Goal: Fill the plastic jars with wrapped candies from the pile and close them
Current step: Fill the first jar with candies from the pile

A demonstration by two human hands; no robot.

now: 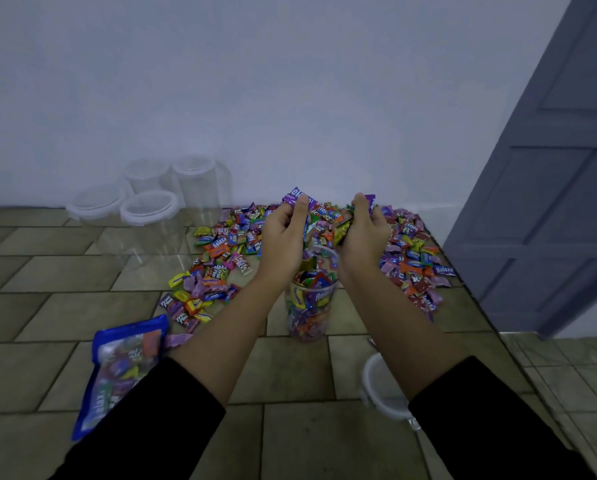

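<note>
A plain white wall [290,81] meets a floor of brown stone tiles [48,306]; a grey panelled door [560,188] stands at right.

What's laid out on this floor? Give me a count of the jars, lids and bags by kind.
closed empty jars: 4
open jar with candies: 1
loose white lid: 1
blue candy bag: 1
Total: 7
wrapped candies: too many to count, left out of the total.
</note>
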